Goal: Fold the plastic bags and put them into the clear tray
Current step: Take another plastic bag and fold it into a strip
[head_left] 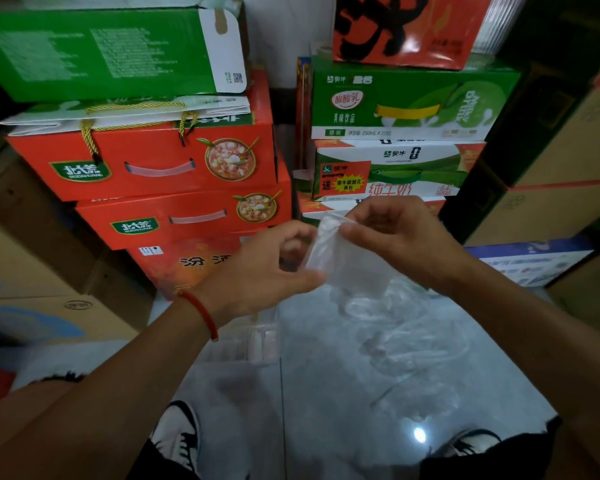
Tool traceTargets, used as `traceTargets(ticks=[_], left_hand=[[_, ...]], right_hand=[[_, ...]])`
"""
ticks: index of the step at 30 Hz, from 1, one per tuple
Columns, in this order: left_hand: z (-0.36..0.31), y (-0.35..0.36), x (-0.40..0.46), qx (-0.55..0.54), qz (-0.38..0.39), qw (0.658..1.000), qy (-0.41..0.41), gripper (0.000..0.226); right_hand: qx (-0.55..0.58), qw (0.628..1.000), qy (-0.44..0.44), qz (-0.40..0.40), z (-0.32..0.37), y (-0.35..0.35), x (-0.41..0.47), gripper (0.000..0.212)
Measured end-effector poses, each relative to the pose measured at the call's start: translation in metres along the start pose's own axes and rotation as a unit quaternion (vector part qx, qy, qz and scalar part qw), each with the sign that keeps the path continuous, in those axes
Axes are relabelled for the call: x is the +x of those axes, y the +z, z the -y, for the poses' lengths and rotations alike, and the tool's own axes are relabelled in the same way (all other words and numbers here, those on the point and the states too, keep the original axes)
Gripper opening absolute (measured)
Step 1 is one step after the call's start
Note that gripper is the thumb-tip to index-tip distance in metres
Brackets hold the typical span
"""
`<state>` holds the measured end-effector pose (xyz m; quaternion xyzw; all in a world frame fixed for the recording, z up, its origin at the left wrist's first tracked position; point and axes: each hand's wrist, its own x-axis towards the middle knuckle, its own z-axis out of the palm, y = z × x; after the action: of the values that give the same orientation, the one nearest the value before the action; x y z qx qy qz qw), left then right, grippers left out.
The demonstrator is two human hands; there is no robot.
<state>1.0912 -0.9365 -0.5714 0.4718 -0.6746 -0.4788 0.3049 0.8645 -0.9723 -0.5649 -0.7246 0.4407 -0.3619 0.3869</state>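
I hold a small clear plastic bag (343, 261) up in front of me, partly folded into a narrow strip. My right hand (392, 233) pinches its upper edge between thumb and fingers. My left hand (267, 268) pinches its lower left side, thumb against the plastic. Below the hands, a heap of loose clear plastic bags (406, 337) lies on the pale tiled floor. The clear tray (253, 341) stands on the floor left of the heap, under my left wrist; a few pale folded pieces seem to lie in it.
Stacked cartons fill the back: red gift boxes (146, 164) at left, green and white milk boxes (395, 105) at centre right, brown cardboard boxes (561, 161) on both sides. My two shoes (177, 434) stand on the tiles at the bottom.
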Motion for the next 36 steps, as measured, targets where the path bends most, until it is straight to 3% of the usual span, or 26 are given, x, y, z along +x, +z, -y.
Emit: traceTargets(ticks=[4,9,11,20,28,31,33,36], left_hand=[[0.004,0.002,0.001,0.002,-0.078,0.997,0.027,0.023],[0.005,0.004,0.003,0.060,-0.088,0.992,0.069,0.033],[0.005,0.005,0.004,0.059,-0.100,0.990,0.078,0.034],[0.007,0.005,0.004,-0.040,-0.180,0.982,0.047,0.009],[0.007,0.001,0.006,-0.051,-0.201,0.978,0.034,0.009],[0.001,0.005,0.005,-0.163,-0.176,0.971,-0.008,0.013],[-0.003,0.009,0.004,-0.253,-0.116,0.959,-0.050,0.035],[-0.001,0.015,0.004,-0.250,-0.059,0.962,-0.093,0.043]], right_hand=[[0.044,0.998,0.035,0.003,0.000,-0.010,-0.005,0.014],[0.019,1.000,0.004,0.025,0.002,-0.002,-0.007,0.024],[0.002,1.000,-0.016,0.016,0.002,0.002,-0.005,0.016],[0.038,0.998,-0.003,-0.047,0.002,0.006,-0.003,0.009],[0.053,0.996,0.031,-0.060,0.006,0.008,-0.004,0.016],[0.056,0.996,0.034,-0.060,0.008,0.010,-0.004,0.018],[0.063,0.995,0.036,-0.064,0.008,0.011,-0.004,0.019],[0.073,0.994,0.033,-0.081,0.007,0.011,-0.002,0.015]])
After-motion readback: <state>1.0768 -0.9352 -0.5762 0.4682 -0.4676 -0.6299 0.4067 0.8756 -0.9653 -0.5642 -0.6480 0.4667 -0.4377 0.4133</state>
